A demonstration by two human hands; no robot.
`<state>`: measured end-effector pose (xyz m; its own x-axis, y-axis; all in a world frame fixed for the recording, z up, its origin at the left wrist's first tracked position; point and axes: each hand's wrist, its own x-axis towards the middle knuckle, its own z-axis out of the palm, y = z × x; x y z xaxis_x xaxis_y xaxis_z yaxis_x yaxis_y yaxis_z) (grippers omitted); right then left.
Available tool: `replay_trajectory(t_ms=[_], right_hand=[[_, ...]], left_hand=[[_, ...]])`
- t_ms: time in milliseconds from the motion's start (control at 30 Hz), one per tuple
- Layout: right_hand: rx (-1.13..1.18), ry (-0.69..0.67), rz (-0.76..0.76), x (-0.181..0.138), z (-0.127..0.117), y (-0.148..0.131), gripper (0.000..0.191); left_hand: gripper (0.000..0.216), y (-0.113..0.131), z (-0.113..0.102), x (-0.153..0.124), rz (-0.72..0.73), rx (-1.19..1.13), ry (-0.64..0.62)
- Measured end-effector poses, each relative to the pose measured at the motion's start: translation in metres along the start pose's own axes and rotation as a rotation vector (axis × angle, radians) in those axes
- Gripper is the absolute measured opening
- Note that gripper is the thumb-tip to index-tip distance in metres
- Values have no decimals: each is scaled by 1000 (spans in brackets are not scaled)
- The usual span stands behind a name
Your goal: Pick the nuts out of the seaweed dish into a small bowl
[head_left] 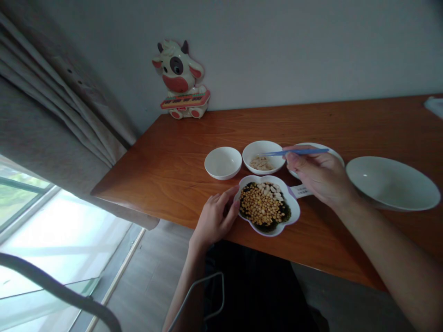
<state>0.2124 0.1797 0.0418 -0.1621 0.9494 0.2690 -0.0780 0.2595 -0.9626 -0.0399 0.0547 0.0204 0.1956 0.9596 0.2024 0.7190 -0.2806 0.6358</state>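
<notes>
A flower-shaped white dish (292, 213) near the table's front edge holds a mix of yellow beans, dark beans and pale seeds. My left hand (213, 216) rests against the dish's left rim, fingers curled around it. My right hand (318, 174) is closed on a pair of blue chopsticks (296, 151), whose tips reach left over a small white bowl (263, 157) with pale seeds in it. An empty small white bowl (223, 162) stands to the left of that one. Another white bowl (335, 154) is mostly hidden behind my right hand.
A large white bowl (392, 182) sits at the right on the wooden table (166, 170). A cow-shaped toy keyboard (182, 82) leans on the wall at the back left. Curtains (51, 115) and a window lie to the left.
</notes>
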Motion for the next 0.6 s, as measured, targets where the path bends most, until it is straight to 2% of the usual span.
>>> replay_trajectory(t_ms=[133,367,600], right_hand=[[97,-26,24,0,3,-2,22],[157,13,77,1,3,-5,27],[222,41,67,1,5,-7,13]], left_hand=[[42,0,0,0,-4,-2,-1],[42,-1,0,0,-14,-2,-1],[42,0,0,0,-18,-19,6]])
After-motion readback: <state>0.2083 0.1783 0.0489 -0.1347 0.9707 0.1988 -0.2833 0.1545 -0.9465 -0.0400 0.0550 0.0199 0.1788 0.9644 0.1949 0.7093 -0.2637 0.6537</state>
